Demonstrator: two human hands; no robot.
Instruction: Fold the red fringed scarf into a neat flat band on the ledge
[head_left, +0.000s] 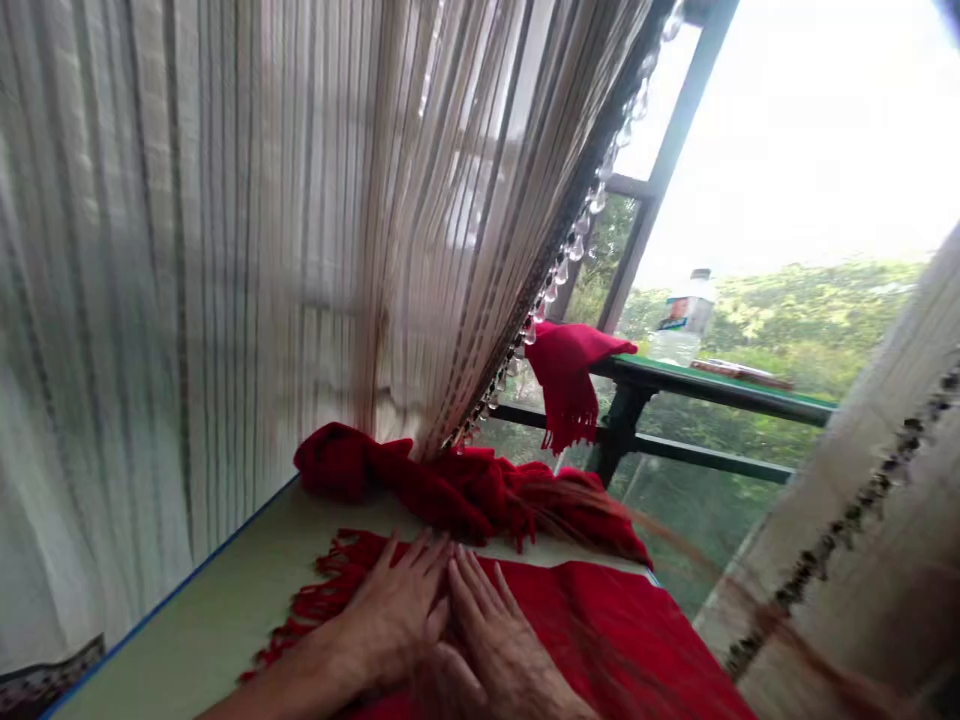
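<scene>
- Head view: I have both bare hands low in the middle, forearms coming up from the bottom edge, fingertips angled in toward each other so that they almost meet.
- I see the left hand (405,602) lying flat, palm down, fingers stretched out and slightly spread; it grips nothing and rests on the cloth.
- I read the right hand (499,632) much the same: palm down, fingers long and straight, leaning up to the left, laid on the cloth without a grip.
- Under both palms I have the red cloth (607,620), spread on the near part of the table (217,580) and running out of my view at the bottom.
- It looks bright red and mostly smooth, with shallow creases right of the hands; its left end breaks into a fringe (322,598) of twisted strands.
- Just beyond it I see a crumpled red cloth (487,495), bunched into thick, soft folds along the far side of the table, with some tassels showing.
- The tabletop is pale and plain, with a thin blue edge.
- Behind, I make out a sheer striped curtain (277,250) bordered with clear drop-shaped beads (577,245), and another fringed red piece (568,385) draped over a dark railing (712,385).
</scene>
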